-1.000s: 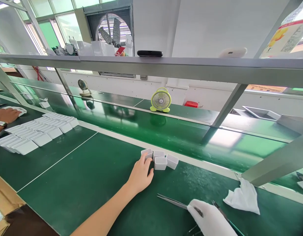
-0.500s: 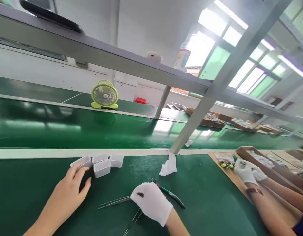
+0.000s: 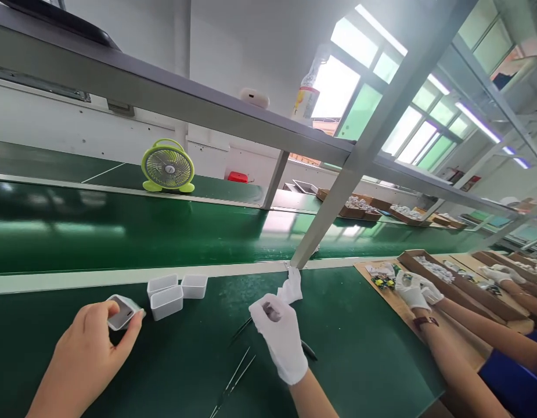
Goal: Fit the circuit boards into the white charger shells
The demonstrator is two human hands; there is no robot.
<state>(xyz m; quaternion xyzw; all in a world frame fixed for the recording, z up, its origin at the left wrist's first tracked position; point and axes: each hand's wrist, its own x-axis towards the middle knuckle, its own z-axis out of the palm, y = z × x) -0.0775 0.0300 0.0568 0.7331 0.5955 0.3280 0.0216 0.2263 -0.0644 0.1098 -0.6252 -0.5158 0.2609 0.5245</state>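
My bare left hand (image 3: 87,354) pinches a small white plastic box (image 3: 128,303) between thumb and fingers, its opening tilted toward me. Beside it, several similar white boxes (image 3: 167,305) stand together on the green mat. My right hand (image 3: 279,337) wears a white glove with its fingers curled in. Dark tweezers (image 3: 241,330) stick out at its left side; the glove hides their other end. A second pair of tweezers (image 3: 233,377) lies on the mat below. Under my right wrist, pliers (image 3: 309,350) are mostly covered, one dark handle end showing. A crumpled white cloth (image 3: 293,284) lies behind the glove.
A slanted metal post (image 3: 324,215) rises from the bench's back edge to a shelf (image 3: 198,104). Beyond is a green fan (image 3: 168,167). At right, a co-worker's gloved hands (image 3: 414,289) handle small parts on cardboard (image 3: 451,331), near part-filled boxes (image 3: 457,287).
My left hand has drawn one white box away from the group, leftward and tilted. My right hand has risen and turned, the tweezers swinging with it. The view has shifted rightward.
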